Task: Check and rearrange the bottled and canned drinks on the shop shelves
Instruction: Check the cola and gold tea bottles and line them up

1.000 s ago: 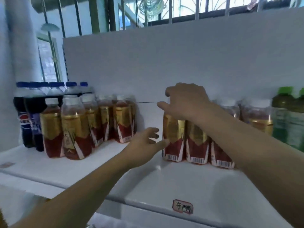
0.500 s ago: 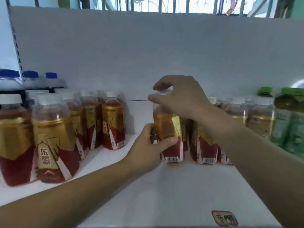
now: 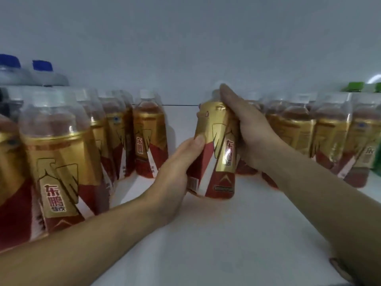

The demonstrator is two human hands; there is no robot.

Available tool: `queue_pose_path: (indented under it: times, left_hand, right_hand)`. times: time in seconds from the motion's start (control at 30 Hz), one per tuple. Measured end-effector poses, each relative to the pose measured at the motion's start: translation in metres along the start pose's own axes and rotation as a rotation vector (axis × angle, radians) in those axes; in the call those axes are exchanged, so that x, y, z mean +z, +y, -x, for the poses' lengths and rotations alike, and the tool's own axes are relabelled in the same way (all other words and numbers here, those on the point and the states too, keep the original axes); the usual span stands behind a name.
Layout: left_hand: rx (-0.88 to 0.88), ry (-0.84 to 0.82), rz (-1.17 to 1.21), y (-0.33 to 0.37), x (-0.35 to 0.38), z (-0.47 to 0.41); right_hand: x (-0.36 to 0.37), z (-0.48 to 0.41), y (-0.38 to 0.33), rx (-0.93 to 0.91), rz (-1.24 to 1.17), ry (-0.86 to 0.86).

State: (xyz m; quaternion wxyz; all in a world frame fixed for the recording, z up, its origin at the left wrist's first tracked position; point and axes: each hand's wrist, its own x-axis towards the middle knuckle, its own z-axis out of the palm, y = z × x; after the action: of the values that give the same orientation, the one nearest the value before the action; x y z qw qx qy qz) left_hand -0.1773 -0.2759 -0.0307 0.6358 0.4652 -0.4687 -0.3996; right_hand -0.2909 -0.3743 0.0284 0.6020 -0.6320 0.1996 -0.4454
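White back panel [image 3: 185,38] rises behind a white shop shelf [image 3: 226,234]. A cluster of clear plastic bottles with gold-and-red labels [image 3: 59,153] fills the shelf's left side, and a row of the same bottles [image 3: 325,131] stands on the right. In the gap between them, just beside the right row, one gold-and-red labelled bottle [image 3: 218,145] leans slightly. The left hand [image 3: 175,178] wraps its lower body, thumb pressed on the label. The right hand [image 3: 245,129] grasps its upper part. Blue-capped bottles [image 3: 42,66] sit far left, a green cap [image 3: 354,87] far right.
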Motion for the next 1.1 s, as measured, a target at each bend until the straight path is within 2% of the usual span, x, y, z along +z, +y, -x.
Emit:
queue_pose_path:
  times: [0.13,0.23,0.33,0.43,0.57,0.63,0.67,0.73,0.8,0.83,0.93,0.97,1.0,1.03,1.07,1.1]
  left_hand:
    - [-0.004,-0.125,-0.111,-0.001,0.010,-0.001]
    - [-0.041,-0.079,-0.152,-0.002,0.015,0.008]
    - [-0.050,-0.094,0.002,-0.001,0.009,0.013]
    - [-0.100,-0.104,0.066,0.006,0.008,0.018]
    - [-0.069,-0.106,0.051,0.019,0.011,0.023]
    - [-0.005,-0.209,0.114,0.015,-0.003,0.028]
    - [-0.007,-0.246,0.251,0.015,-0.009,0.024]
    - [-0.011,-0.318,0.275,0.013,-0.011,0.021]
    - [-0.176,-0.174,0.273,0.018,0.002,0.029]
    - [-0.242,-0.152,0.284,0.017,0.005,0.030]
    - [-0.163,-0.117,0.166,0.014,0.001,0.016]
    - [-0.060,-0.162,0.160,0.012,-0.008,0.020]
    - [-0.019,-0.096,0.232,0.008,-0.009,0.018]
    - [-0.010,-0.037,0.346,-0.002,-0.011,0.012]
    - [-0.005,-0.061,0.392,-0.007,-0.013,0.010]
    - [0.023,-0.057,0.345,-0.007,-0.012,0.012]
  right_hand:
    - [-0.004,0.005,0.009,-0.107,0.029,0.118]
    - [-0.002,0.004,0.011,-0.188,0.077,0.123]
    - [-0.002,0.007,0.006,-0.063,-0.073,-0.015]
    - [-0.003,0.013,0.006,0.082,-0.082,-0.113]
    - [0.003,0.011,0.006,0.024,-0.010,0.016]
    - [0.002,0.006,0.005,-0.043,-0.028,0.079]
    - [0.001,0.005,0.004,-0.061,-0.057,0.069]
    - [-0.002,0.007,0.006,-0.044,-0.156,-0.040]
    - [-0.003,0.011,0.007,-0.010,-0.191,-0.155]
    - [-0.002,0.013,0.007,-0.005,-0.185,-0.173]
    - [0.001,0.013,0.006,-0.071,-0.078,-0.026]
    - [0.001,0.011,0.006,-0.125,-0.023,0.033]
    - [0.001,0.010,0.007,-0.179,0.015,0.075]
    - [0.001,0.009,0.008,-0.206,0.024,0.088]
    - [0.001,0.009,0.010,-0.191,-0.002,0.072]
    - [0.001,0.009,0.012,-0.138,-0.050,0.036]
